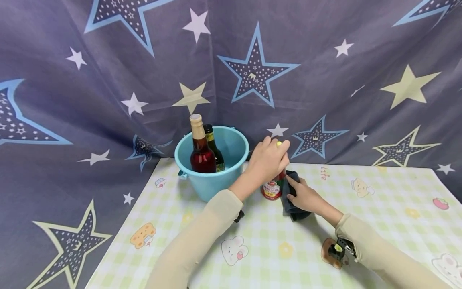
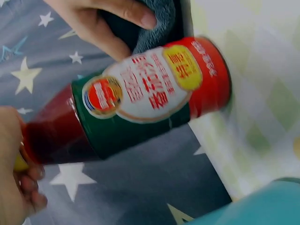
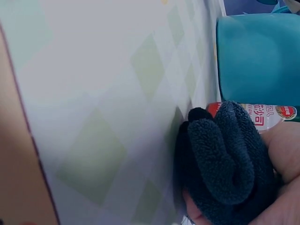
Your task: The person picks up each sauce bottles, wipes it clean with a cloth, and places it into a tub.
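My left hand (image 1: 265,160) grips the neck of a sauce bottle (image 1: 271,190) near its yellow cap (image 1: 278,143). The bottle stands upright on the table; its red, white and green label (image 2: 150,86) faces the left wrist view. A folded dark blue-grey towel (image 3: 220,159) is held in my right hand (image 1: 306,196), close against the bottle's right side. From the right wrist view, the towel covers part of the label. The right fingers (image 2: 122,11) lie over the cloth beside the bottle.
Left of the sauce bottle stands a light blue bucket (image 1: 209,185). In it are a brown bottle with a cream top (image 1: 203,156) and a dark bottle (image 1: 213,146). A star-patterned curtain (image 1: 325,72) hangs behind the checked tablecloth (image 1: 390,224).
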A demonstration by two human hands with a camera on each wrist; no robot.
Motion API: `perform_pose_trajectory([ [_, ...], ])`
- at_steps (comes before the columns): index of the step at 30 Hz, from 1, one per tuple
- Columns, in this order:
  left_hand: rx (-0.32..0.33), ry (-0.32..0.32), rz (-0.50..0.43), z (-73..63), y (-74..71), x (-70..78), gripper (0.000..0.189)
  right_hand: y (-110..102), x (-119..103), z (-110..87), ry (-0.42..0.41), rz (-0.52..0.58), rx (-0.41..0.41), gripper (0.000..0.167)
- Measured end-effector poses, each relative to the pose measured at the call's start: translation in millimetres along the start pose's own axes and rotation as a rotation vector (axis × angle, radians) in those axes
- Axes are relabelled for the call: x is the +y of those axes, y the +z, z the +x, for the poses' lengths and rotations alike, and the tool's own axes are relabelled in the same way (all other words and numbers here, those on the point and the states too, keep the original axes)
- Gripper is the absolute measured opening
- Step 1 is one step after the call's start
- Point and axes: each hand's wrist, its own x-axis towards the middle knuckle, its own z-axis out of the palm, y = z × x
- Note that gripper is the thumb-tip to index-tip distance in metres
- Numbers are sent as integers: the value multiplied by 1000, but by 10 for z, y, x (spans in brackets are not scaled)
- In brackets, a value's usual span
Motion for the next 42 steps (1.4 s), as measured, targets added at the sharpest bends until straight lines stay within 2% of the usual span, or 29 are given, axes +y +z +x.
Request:
perform_pose_trajectory([
  [4,73,-54,85,19,31,65,14,-35,12,5,-1,13,-8,70],
  [9,68,-13,56,33,36,36,11,-61,44,13,-1,58,-30,70],
  [15,-17,85,-80,30,-20,-74,11,-120,72,13,-31,80,-49,70],
  [21,-92,108,-281,25,-27,-153,17,-265,111,29,-104,135,-114,69],
  [25,-99,112,-283,24,-17,-163,20,-390,146,25,-127,145,-135,67],
  [31,-106,86,-198,18,-38,-115,20,-597,163,-46,-129,139,-83,64],
  [35,-113,53,-146,0,-36,-66,20,-767,146,-120,-136,198,-20,64],
  [38,-117,39,-118,-16,-20,-37,21,-916,115,-190,-144,280,55,64],
  [42,-116,26,-102,-30,-10,-18,23,-1083,67,-301,-173,482,157,64],
])
